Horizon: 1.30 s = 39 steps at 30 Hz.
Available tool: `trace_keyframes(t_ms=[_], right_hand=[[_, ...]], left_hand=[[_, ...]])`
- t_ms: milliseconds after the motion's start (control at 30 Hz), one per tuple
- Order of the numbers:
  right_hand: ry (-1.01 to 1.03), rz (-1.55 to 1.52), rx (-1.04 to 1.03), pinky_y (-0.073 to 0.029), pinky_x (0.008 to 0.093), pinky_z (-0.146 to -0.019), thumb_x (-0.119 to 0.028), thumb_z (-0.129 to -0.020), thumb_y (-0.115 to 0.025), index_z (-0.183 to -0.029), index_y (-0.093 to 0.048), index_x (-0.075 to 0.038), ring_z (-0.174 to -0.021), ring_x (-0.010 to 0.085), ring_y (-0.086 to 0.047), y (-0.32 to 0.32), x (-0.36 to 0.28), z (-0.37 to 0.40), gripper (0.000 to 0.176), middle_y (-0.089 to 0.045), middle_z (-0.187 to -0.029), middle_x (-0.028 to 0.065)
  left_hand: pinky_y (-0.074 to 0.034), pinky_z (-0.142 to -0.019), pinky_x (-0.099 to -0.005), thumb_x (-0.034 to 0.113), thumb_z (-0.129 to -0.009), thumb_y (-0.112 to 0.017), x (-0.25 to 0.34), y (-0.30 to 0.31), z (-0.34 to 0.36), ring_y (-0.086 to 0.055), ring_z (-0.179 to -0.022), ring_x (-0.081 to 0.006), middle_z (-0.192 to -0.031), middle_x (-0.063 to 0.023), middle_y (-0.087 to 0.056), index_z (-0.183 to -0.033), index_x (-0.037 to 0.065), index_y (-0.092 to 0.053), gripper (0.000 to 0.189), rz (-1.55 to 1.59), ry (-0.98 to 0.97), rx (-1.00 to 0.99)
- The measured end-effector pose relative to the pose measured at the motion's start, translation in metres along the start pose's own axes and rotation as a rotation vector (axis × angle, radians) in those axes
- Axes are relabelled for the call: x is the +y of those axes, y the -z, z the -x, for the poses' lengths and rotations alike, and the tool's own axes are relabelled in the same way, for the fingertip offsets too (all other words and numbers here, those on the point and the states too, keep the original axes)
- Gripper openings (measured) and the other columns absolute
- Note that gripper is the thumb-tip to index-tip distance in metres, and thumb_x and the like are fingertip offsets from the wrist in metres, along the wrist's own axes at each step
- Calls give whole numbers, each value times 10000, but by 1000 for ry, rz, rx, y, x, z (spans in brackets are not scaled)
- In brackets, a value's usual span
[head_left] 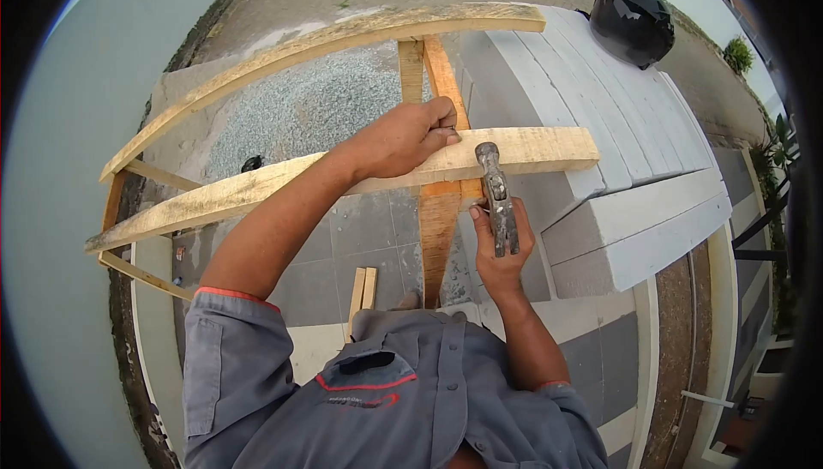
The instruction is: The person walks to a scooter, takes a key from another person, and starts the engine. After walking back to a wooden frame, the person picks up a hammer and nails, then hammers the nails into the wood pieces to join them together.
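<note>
My left hand [411, 136] rests on the near wooden beam [549, 148], its thumb and forefinger pinched together near the beam's upper edge; whatever is between them is too small to make out. To the right, my right hand [504, 250] is closed around a hammer [495, 179]. The hammer's worn metal head lies over the beam's right part, and its handle is mostly hidden. Under the beam, beside the hammer, stands an upright orange-brown board [439, 233]. A second long beam [343, 38] runs along the far side of the frame.
Short crosspieces [147, 275] join the beams at the left. Beyond is a gravel pile [300, 109]. White-topped blocks [634, 220] stand at the right, with a black helmet [633, 23] on them. Two wood strips [363, 291] are near my body, over grey tiles [300, 293].
</note>
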State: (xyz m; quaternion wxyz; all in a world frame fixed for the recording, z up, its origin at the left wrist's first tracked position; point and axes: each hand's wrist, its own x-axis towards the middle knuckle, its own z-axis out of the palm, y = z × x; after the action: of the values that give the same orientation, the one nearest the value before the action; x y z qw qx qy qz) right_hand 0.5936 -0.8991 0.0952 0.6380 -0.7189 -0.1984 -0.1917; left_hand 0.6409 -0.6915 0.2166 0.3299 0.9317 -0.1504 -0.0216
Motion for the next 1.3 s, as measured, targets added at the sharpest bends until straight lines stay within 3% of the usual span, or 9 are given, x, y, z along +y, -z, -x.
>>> trace_keyframes(t_ms=[333,400,500,633,700,1033,1100,1300], right_hand=[[65,6,63,-475,328,-658,-8,-885,-700,-969,-640,49,-750,211,-615,1,-7,-5,117,-621,-857,114],[67,27,82,-473,330,-652,-1,-883,-696,-960,-634,51,-739,212,-612,4,-6,-7,111,-620,-855,115],[83,61,120,-468,324,-643,-4,-888,-691,-952,-631,50,-731,200,-607,10,-4,-9,103,-616,-847,108],[67,112,165,-458,314,-631,-9,-894,-687,-948,-627,53,-725,176,-594,26,15,-8,101,-607,-830,97],[28,153,157,-501,329,-680,53,-831,-684,-1070,-648,44,-769,226,-646,35,21,-10,242,-623,-881,133],[-62,35,190,-489,327,-660,37,-856,-687,-1032,-641,54,-761,226,-642,39,25,-10,183,-628,-878,133],[-50,85,165,-491,326,-661,36,-855,-689,-1033,-640,57,-764,235,-643,41,21,-13,187,-626,-880,135],[-34,92,138,-496,329,-698,17,-855,-705,-1067,-642,56,-804,236,-650,44,26,-14,225,-627,-885,137]], left_hand=[[-434,-697,-370,238,-1001,-572,7,4,-3,-532,-738,-192,-778,-120,-570,-925,22,-499,241,11,15,-28],[-432,-759,-346,222,-1003,-561,12,5,-3,-507,-807,-162,-825,-81,-557,-939,29,-503,211,30,83,-80],[-441,-732,-369,240,-1002,-568,0,5,-6,-534,-771,-189,-817,-127,-589,-937,21,-512,235,-14,53,-86],[-442,-755,-375,234,-1004,-561,5,5,-5,-532,-787,-194,-820,-127,-582,-940,23,-513,226,10,52,-80],[-443,-767,-377,233,-1005,-554,4,6,-7,-534,-798,-197,-834,-129,-585,-949,23,-515,221,6,69,-83],[-444,-772,-381,247,-1007,-554,13,5,-8,-537,-803,-204,-839,-125,-587,-959,28,-516,227,-3,58,-102],[-425,-764,-343,218,-1000,-563,15,4,-7,-473,-803,-155,-818,-56,-515,-931,50,-492,196,2,95,-100],[-423,-767,-335,210,-998,-561,16,4,-6,-464,-807,-157,-825,-54,-508,-931,52,-485,188,20,108,-104]])
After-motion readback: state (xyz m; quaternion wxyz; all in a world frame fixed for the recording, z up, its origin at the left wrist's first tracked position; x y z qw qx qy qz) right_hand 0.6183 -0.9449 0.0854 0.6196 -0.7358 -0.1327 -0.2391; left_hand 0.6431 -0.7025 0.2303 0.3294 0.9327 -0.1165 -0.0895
